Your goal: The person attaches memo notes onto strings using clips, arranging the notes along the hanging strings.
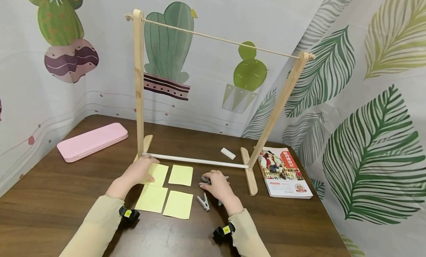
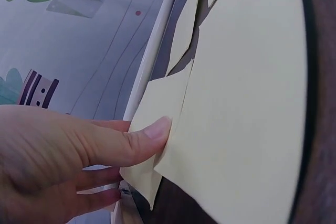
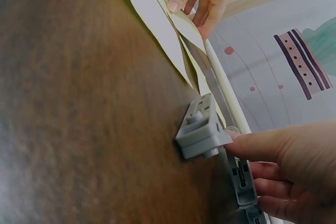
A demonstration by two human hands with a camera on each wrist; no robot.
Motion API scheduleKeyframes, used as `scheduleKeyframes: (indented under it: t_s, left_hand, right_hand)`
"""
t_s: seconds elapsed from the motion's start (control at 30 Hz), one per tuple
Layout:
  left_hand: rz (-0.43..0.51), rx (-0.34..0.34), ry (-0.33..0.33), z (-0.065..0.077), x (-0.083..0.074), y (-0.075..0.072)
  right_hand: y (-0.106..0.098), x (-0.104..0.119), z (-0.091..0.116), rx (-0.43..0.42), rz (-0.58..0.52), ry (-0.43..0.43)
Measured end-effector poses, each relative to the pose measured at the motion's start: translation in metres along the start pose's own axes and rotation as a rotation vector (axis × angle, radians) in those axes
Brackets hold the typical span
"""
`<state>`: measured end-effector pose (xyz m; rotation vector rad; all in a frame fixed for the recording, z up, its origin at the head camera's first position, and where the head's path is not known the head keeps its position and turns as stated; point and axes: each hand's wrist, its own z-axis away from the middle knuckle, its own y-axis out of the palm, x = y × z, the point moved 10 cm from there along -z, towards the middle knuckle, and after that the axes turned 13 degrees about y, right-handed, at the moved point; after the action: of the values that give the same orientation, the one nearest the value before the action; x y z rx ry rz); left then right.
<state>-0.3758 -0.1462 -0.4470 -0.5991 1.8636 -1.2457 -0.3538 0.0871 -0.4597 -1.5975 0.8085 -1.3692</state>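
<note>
Four yellow notes (image 1: 181, 175) (in two rows) lie just left of grey clips (image 1: 206, 205).

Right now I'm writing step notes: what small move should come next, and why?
Probably lift the back-left yellow note with the left hand: its thumb lies on that note, and the right hand is among the gray clips.

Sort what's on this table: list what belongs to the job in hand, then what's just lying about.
Part of the job:
yellow notes, one pinched by the left hand
grey clips, at the right hand
probably the wooden stand with its rope, just behind the notes

Apparently lying about:
pink case
white block
book
</note>
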Motion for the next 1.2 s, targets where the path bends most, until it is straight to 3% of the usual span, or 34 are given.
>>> scheduleKeyframes:
  t_s: [0.27,0.5,0.77,1.2]
  left_hand:
    - [0.07,-0.022,0.021,0.0,-0.004,-0.002]
    - [0.079,-0.027,0.031,-0.002,0.003,0.0]
    - [0.161,-0.063,0.043,-0.001,0.006,0.0]
    - [0.293,-0.078,-0.039,0.001,0.015,-0.002]
  right_hand:
    - [-0.008,0.002,0.002,-0.037,-0.04,-0.002]
    - [-0.013,0.001,0.001,-0.055,-0.074,0.014]
    - [-0.016,-0.001,0.0,-0.082,-0.106,0.015]
    - [-0.022,0.001,0.002,-0.116,-0.163,-0.01]
